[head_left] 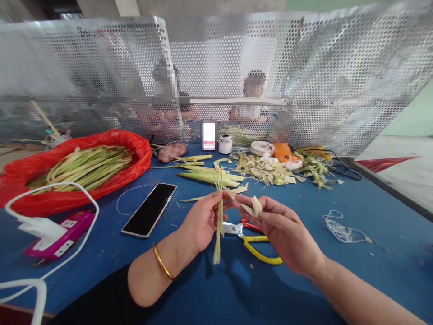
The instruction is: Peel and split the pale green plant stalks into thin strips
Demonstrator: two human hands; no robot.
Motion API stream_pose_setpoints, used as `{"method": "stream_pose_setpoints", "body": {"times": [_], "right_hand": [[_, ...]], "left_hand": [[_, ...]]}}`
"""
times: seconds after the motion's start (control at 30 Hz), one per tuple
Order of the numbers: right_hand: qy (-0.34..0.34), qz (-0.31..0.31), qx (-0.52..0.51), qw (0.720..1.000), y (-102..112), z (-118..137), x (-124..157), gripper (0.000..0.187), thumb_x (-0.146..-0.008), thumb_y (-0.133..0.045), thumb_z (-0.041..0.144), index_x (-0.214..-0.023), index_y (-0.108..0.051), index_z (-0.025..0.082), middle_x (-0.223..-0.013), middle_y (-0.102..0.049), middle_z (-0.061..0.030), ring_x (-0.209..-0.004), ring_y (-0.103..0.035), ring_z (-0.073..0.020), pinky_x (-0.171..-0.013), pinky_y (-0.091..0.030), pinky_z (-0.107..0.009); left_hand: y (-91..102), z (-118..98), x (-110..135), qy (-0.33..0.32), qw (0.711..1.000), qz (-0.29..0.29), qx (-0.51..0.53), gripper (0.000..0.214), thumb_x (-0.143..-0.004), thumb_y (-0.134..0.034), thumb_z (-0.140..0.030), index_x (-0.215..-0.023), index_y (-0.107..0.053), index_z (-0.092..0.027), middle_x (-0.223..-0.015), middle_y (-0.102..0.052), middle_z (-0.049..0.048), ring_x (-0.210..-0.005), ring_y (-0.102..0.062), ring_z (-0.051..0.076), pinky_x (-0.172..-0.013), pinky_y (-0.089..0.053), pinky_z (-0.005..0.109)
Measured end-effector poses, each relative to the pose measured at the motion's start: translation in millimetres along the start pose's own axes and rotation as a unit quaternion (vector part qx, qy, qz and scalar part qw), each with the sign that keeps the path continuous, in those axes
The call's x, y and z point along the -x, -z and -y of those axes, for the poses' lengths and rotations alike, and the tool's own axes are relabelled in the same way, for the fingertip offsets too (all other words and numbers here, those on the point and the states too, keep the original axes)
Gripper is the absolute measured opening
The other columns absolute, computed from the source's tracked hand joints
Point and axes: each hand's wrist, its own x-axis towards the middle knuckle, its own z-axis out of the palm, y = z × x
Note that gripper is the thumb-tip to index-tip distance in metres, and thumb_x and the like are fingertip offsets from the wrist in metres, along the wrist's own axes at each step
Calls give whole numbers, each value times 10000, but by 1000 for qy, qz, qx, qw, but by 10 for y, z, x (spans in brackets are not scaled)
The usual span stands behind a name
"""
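My left hand (199,221) pinches a small bundle of narrow pale green leaf strips (217,250) between thumb and fingers. The bundle stands nearly upright, its cut ends hanging below the hand. My right hand (287,232) is closed on a wider, cream-coloured leaf strip (257,206), which curls at the fingers and reaches toward the bundle. Whether the two pieces touch is hard to make out. Under the hands lie scissors (234,228) with red and yellow handles. Just beyond are long green leaf pieces (216,178) on the blue tabletop (189,289).
A red bag (135,149) holding long leaves (84,167) stands left, near a phone (150,210) and a purple power strip (76,225) with white cable. Scraps (267,169), a tape roll (262,148) and white string (341,228) lie right. Behind a perforated metal screen (216,58) people sit.
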Motion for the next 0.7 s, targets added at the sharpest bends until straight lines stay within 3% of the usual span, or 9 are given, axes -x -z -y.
{"method": "stream_pose_setpoints", "body": {"times": [0.17, 0.43, 0.6, 0.7], "right_hand": [[31, -15, -8, 999, 19, -20, -8, 44, -820, -587, 225, -807, -627, 212, -1272, -635, -72, -1229, -532, -256, -1058, -367, -426], [-6, 6, 63, 998, -28, -110, 25, 62, -799, -618, 271, -778, -603, 215, -1124, -689, -68, -1157, -557, -271, -969, -400, -402], [5, 30, 122, 992, -7, -165, 30, 80, -842, -590, 287, -826, -587, 209, -1269, -618, -92, -1192, -533, -278, -918, -436, -383], [60, 65, 213, 973, 5, -126, 40, 33, -853, -545, 218, -835, -572, 214, -1316, -576, -98, -1197, -533, -259, -928, -437, -378]], "left_hand": [[0, 7, 10, -2, 1000, 10, 5, 115, -842, -632, -249, -835, -709, -163, -1023, -730, 80, -899, -691, 164, -557, -489, 171], [-20, -23, 39, -16, 999, 26, -13, 144, -860, -609, -255, -822, -718, -168, -963, -729, 57, -735, -676, 109, -537, -476, 164], [-11, -25, 39, -38, 997, 62, -28, 130, -826, -656, -256, -792, -710, -142, -792, -686, 29, -642, -645, 103, -545, -476, 186], [-12, -30, 41, -59, 996, 62, -37, 143, -830, -651, -253, -778, -708, -133, -762, -682, 28, -632, -626, 98, -561, -463, 187]]}}
